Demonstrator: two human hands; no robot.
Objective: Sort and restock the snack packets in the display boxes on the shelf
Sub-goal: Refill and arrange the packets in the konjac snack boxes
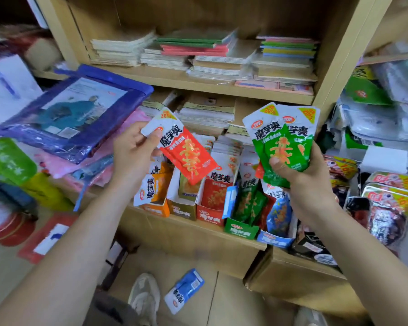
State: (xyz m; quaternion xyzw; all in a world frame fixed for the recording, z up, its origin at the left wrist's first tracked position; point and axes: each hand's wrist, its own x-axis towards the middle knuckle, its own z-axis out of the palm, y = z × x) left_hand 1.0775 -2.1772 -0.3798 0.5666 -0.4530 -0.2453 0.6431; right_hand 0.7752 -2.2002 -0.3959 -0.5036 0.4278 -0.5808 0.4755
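Shelf (193, 228) boxes mixed. Left hand (133, 152) pinches red packet (189, 156) corner; right hand (299, 177) clamps green packets (284, 140). Probably light, floppy, slick: grip seams.

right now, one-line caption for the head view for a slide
Left hand holds a red packet, right hand holds green packets over the display boxes.

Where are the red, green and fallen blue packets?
Red flat plastic snack packet (189, 156): head view, middle.
Green plastic snack packets (276, 141): head view, front packet's middle.
Blue plastic packet on floor (184, 290): head view, middle.
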